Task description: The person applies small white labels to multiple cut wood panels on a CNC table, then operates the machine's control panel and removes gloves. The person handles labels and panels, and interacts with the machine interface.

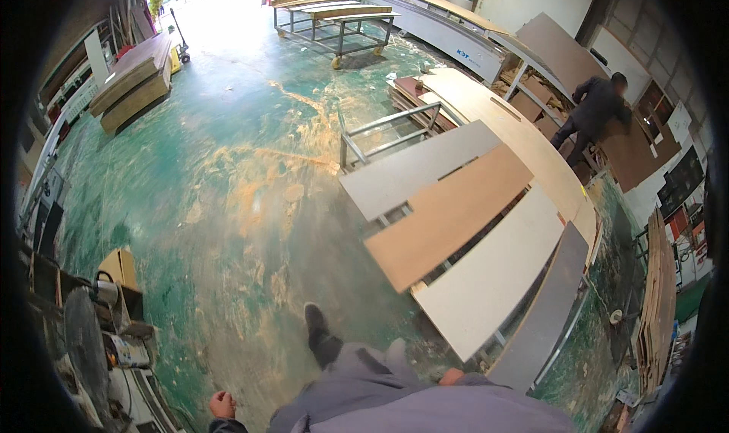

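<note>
The dark grey panel [543, 311] lies just beside our right hand [451, 376], our left hand [222, 405] hangs empty; right's grip we cannot tell.

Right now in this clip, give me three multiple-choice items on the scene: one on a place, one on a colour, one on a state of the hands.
1. Where do the flat panels lie relative to the person wearing the camera?
A. Ahead and to the right, on a metal rack
B. Behind, on the floor
C. Far left, by the wall

2. What colour is the painted floor?
A. Red
B. Green, worn in patches
C. Blue

3. What do the left hand and right hand hold?
A. A panel between them
B. A power tool
C. Nothing; both hang empty at the person's sides

Answers: 1 A, the grey, brown and white boards rest side by side on a frame to the right. 2 B, green paint shows around pale scuffed areas. 3 C, neither hand touches any object.
</note>
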`<state>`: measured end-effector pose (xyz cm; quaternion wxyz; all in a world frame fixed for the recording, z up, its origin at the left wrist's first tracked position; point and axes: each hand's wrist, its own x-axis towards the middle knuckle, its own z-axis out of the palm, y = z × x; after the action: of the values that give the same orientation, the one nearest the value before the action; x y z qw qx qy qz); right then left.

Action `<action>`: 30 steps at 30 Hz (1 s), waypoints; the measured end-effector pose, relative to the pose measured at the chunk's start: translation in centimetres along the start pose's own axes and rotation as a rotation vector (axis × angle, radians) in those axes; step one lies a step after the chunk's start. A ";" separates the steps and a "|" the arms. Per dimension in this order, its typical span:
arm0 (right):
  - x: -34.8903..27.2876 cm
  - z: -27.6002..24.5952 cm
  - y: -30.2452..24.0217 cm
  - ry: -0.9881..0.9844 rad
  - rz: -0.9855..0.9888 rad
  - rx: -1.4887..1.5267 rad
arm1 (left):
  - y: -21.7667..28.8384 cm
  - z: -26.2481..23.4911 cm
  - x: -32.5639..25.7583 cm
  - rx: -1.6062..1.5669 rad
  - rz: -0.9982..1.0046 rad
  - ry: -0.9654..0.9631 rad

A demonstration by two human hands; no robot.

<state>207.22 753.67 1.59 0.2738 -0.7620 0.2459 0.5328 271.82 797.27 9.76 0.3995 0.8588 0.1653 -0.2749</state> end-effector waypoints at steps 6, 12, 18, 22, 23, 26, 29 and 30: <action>12.3 -48.5 -5.1 0.678 0.256 0.617 | 22.3 10.3 12.6 0.335 0.234 -0.226; 17.3 -93.8 -13.9 1.101 0.117 0.642 | 39.7 14.9 33.3 0.447 0.070 -0.297; 30.4 -117.5 -13.1 1.135 0.153 0.618 | 61.4 24.8 55.0 0.552 -0.004 -0.397; 35.5 -123.1 -12.1 0.744 0.523 0.692 | 84.1 31.8 69.5 0.555 0.015 -0.434; 35.6 -123.6 -12.0 0.559 0.446 0.651 | 90.3 33.4 73.0 0.531 0.020 -0.425; 37.0 -127.3 -11.2 0.430 0.477 0.613 | 109.0 41.2 83.7 0.461 0.096 -0.363; 41.0 -134.3 -9.0 0.266 0.560 0.840 | 125.9 51.4 93.3 0.396 0.280 -0.354; 43.1 -137.4 -8.3 0.246 0.521 0.869 | 131.2 55.0 96.1 0.337 0.305 -0.321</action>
<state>319.22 662.77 0.86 0.3922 -0.5486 0.6561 0.3386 395.46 678.61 0.68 0.3090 0.8735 -0.0791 -0.3678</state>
